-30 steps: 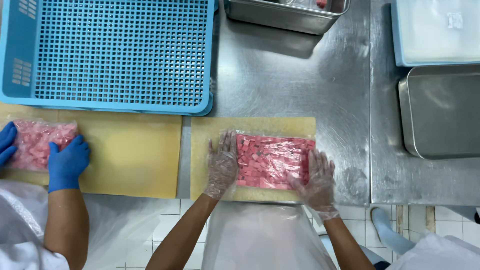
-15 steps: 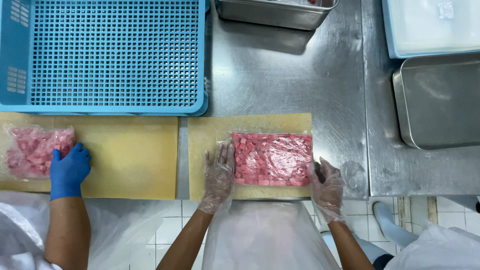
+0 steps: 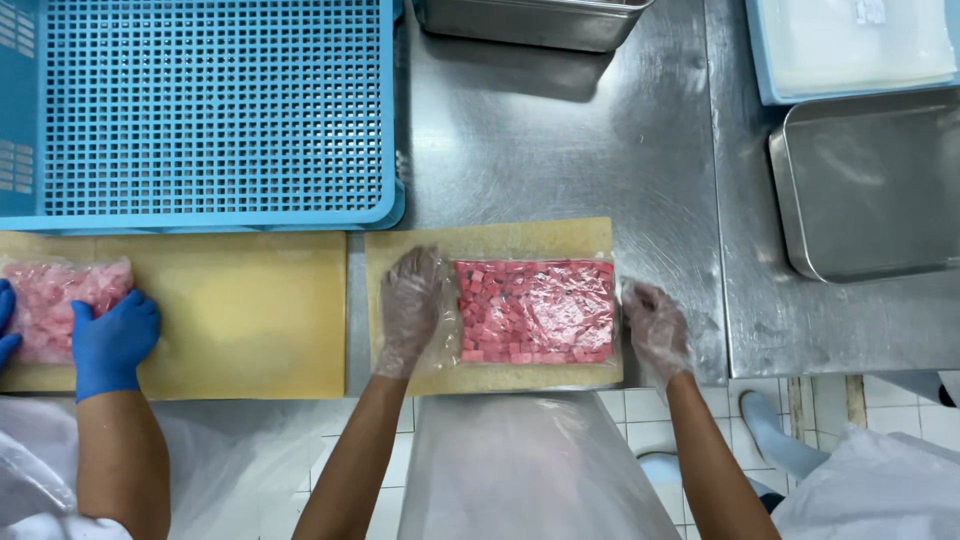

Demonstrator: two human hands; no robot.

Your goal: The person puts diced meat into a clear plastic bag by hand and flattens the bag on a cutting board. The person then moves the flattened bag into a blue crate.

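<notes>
Cut off at the top edge: a steel pan (image 3: 530, 22), only its near wall showing, and a pale blue tray (image 3: 850, 50) holding something white and hard to make out. Cut off at the left edge: a second bag of pink cubes (image 3: 55, 305), pressed by a co-worker's blue-gloved hand (image 3: 112, 340), with only the tip of another blue glove (image 3: 6, 320) visible. Faces and bodies out of view; only forearms, a clear plastic apron (image 3: 530, 470) and white sleeves seen below. Underneath everything, a scuffed stainless steel worktop (image 3: 560, 160), and beyond its near edge a white tiled floor (image 3: 640, 430). On the worktop, a large blue perforated crate (image 3: 210, 110) at upper left and a shallow steel tray (image 3: 870, 185) at right. Two yellow cutting boards side by side: one (image 3: 240, 315) at left, the other (image 3: 500, 240) in the middle. Flat on the middle board, a clear rectangular bag of pink diced cubes (image 3: 535, 312), spread in an even layer. Left hand (image 3: 410, 305) in a thin clear glove, fingers spread and laid flat against the bag's left end, pressing rather than clutching. Right hand (image 3: 655, 325), gloved likewise, loosely curled at the bag's right end, touching its edge; grip on the film there impossible to confirm. No labels or print discernible on either bag.
</notes>
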